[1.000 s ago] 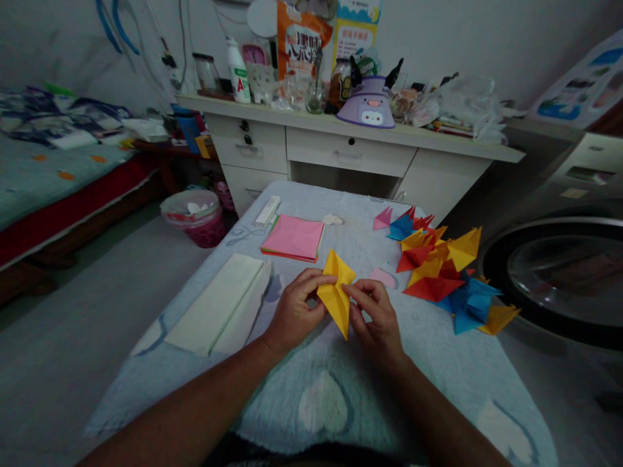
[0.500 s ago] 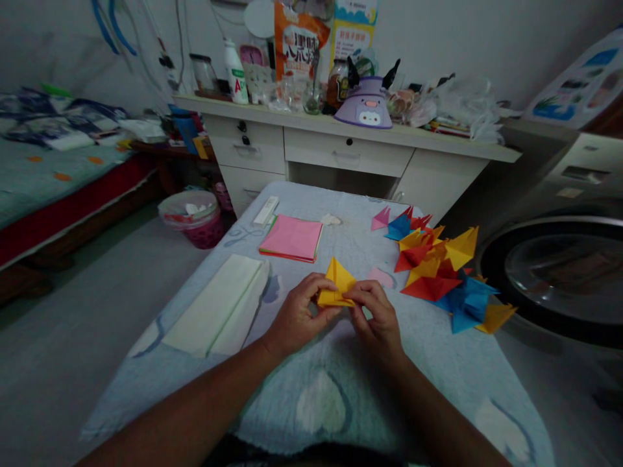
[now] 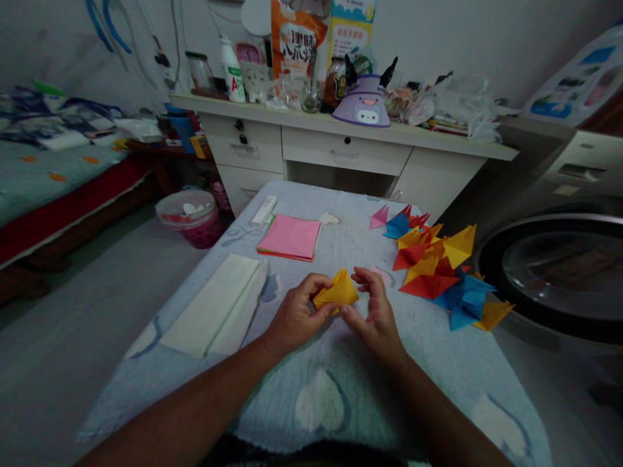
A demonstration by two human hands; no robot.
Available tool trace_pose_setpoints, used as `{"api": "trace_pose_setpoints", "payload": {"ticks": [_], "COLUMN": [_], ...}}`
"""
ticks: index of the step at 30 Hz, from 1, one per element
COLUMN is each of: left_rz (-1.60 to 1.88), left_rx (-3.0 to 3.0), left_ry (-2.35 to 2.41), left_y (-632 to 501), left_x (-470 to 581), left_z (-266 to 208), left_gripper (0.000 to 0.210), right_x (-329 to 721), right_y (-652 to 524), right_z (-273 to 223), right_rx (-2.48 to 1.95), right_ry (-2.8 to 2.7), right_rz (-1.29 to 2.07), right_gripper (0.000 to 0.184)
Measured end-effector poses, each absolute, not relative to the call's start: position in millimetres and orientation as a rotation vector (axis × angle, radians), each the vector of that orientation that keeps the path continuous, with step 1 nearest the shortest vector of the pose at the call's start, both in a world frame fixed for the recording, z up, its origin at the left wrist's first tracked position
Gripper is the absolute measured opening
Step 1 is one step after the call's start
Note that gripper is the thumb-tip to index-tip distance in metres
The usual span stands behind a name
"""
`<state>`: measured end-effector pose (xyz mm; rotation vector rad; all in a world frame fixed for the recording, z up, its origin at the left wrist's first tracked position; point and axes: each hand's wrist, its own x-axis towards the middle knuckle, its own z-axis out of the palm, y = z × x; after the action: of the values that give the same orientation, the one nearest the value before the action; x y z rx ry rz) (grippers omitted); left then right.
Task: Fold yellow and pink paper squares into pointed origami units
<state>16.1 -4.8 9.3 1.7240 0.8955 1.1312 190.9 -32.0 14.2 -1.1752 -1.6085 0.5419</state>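
A folded piece of yellow origami paper point(image 3: 341, 290) is pinched between the thumb and fingers of my left hand point(image 3: 298, 312), just above the cloth. Close to the paper's right side, my right hand point(image 3: 378, 319) has its thumb and fingers apart; its thumb tip is at the lower right edge, and whether it touches I cannot tell. Beyond my hands lies a stack of square paper point(image 3: 292, 236) with a pink sheet on top. To the right, folded paper figures point(image 3: 433, 263) in red, yellow, blue and pink are heaped together.
A cloth-covered table point(image 3: 311, 353) holds everything. On its left are a folded pale sheet point(image 3: 213, 303) and a small white box point(image 3: 264, 211). Behind stands a white cabinet point(image 3: 343, 150) with bottles and a purple visor point(image 3: 363, 104). At right is a washing machine point(image 3: 549, 259).
My right fingers have let go of the yellow paper and opened to its right. The paper has turned, showing a flat face with its point up, still in my left hand.
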Motion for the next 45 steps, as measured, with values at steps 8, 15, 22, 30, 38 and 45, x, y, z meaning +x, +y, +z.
{"api": "trace_pose_setpoints", "payload": {"ticks": [8, 15, 22, 30, 38, 45], "left_rz": [0.991, 0.735, 0.672, 0.635, 0.785, 1.002], "left_rx": [1.618, 1.704, 1.767, 1.755, 1.755, 1.925], "left_ry": [0.878, 0.987, 0.934, 0.907, 0.979, 1.021], "left_y": [-4, 3, 2, 4, 1, 0], "left_x": [19, 14, 14, 15, 16, 15], "left_z": [13, 9, 7, 4, 12, 15], "left_gripper": [0.044, 0.033, 0.027, 0.025, 0.015, 0.006], "right_x": [190, 190, 191, 194, 192, 191], "right_y": [-27, -26, -31, -32, -27, -30], "right_z": [9, 2, 17, 18, 7, 13], "right_rx": [-1.13, -1.12, -1.098, -1.147, -1.112, -1.065], "right_ry": [-1.485, -1.414, -1.339, -1.411, -1.406, -1.569], "right_rz": [0.988, 1.065, 1.144, 1.051, 0.828, 0.485], "right_gripper": [0.018, 0.016, 0.025, 0.028, 0.024, 0.021]}}
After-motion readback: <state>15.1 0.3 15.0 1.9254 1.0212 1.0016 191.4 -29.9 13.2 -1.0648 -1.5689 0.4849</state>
